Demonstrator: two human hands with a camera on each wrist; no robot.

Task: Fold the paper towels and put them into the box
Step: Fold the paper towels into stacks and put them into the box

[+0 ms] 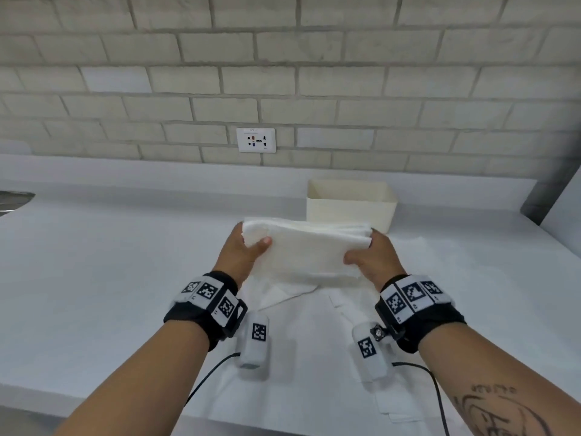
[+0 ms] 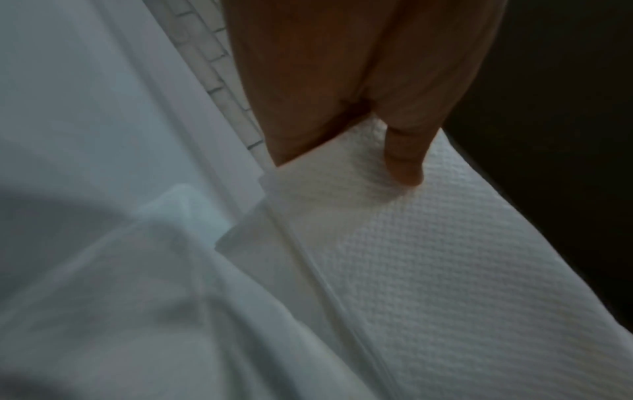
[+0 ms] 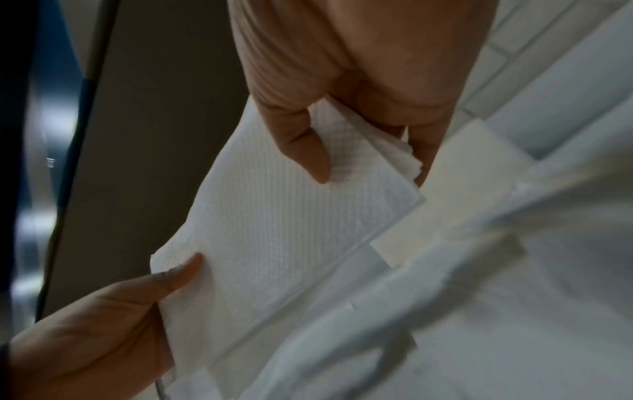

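Observation:
A folded white paper towel (image 1: 305, 250) hangs in the air above the counter, held at both ends. My left hand (image 1: 243, 247) pinches its left end, thumb on top (image 2: 404, 159). My right hand (image 1: 372, 256) pinches the right end, thumb (image 3: 308, 151) over the layered edge of the towel (image 3: 274, 230). The cream open-topped box (image 1: 350, 204) stands just behind the towel, near the wall. More unfolded paper towels (image 1: 314, 313) lie flat on the counter under my hands. In the left wrist view the embossed towel (image 2: 428, 257) fills the lower right.
The white counter (image 1: 110, 262) runs left and right. A brick wall with a socket plate (image 1: 256, 140) is behind the box. A sink edge (image 1: 14, 199) shows at far left. A dark post (image 1: 547, 190) stands at the right.

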